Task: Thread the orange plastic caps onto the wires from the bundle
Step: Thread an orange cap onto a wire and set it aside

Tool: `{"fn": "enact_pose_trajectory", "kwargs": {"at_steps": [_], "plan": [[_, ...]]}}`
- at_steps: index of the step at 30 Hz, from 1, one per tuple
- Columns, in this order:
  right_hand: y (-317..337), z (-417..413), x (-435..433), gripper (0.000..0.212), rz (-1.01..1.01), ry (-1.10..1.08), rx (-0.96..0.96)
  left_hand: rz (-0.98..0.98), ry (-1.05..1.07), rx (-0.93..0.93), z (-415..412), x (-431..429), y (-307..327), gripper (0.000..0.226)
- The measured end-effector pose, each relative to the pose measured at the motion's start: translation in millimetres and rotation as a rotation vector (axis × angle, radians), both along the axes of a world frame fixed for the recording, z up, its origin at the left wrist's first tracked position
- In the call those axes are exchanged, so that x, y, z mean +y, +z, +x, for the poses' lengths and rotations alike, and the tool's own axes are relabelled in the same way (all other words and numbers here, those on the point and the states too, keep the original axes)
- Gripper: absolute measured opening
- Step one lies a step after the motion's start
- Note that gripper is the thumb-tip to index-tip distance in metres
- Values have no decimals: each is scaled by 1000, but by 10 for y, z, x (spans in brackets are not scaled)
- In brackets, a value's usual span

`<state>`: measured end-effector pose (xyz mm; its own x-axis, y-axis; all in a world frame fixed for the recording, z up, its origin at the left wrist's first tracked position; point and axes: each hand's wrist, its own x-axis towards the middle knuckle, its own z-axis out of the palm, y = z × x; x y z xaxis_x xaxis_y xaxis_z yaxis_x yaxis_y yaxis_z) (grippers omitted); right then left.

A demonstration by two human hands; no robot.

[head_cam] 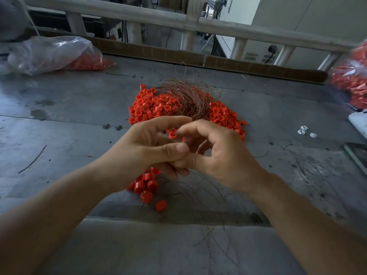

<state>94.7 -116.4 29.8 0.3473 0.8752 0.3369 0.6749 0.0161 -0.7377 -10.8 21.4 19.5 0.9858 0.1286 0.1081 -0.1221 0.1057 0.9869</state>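
A heap of orange plastic caps [151,108] lies on the grey table [79,108], with a bundle of thin coppery wires [188,96] curving across it. My left hand [151,151] and my right hand [216,153] meet above the table in front of the heap. My right hand pinches one orange cap [172,134] between its fingertips. My left hand's thumb and fingers are curled and pinch thin wires. A cluster of capped wires [148,184] hangs below my left hand, and loose wire ends [208,195] trail toward the near edge.
A clear plastic bag of orange caps [59,54] lies at the far left, another bag of caps [351,80] at the right edge. Small white parts [306,132] lie to the right. A loose dark wire [33,159] rests at the left. A wooden rail [178,22] runs behind the table.
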Motion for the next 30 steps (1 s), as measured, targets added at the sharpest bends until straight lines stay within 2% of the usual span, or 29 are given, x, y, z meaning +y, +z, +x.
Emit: {"fn": "enact_pose_trajectory", "kwargs": {"at_steps": [2, 5, 7, 10, 12, 15, 21, 24, 27, 30], "plan": [[15, 23, -1, 35, -41, 1, 120, -86, 22, -39, 6, 36, 18, 54], [3, 32, 9, 23, -50, 21, 226, -209, 56, -103, -5, 119, 62, 48], [17, 35, 6, 9, -31, 10, 214, -236, 75, -102, -13, 159, 90, 38], [62, 85, -33, 17, -1, -61, 107, -194, 142, -84, -22, 184, 130, 26], [90, 103, -52, 16, -18, -99, 39, -99, 176, -84, -30, 188, 156, 20], [82, 99, -54, 19, -83, -129, -48, 76, 231, -19, -38, 227, 159, 22], [-31, 60, -6, 17, -316, -121, -170, 425, 300, 165, -14, 312, 83, 28], [-90, 42, 13, 11, -475, -77, -308, 543, 511, 222, 50, 400, -12, 22], [-86, 40, 5, 15, -534, -54, -313, 798, 735, 230, 97, 473, -95, 15], [-59, 51, -7, 14, -569, -30, -324, 967, 767, 240, 117, 533, -159, 24]]}}
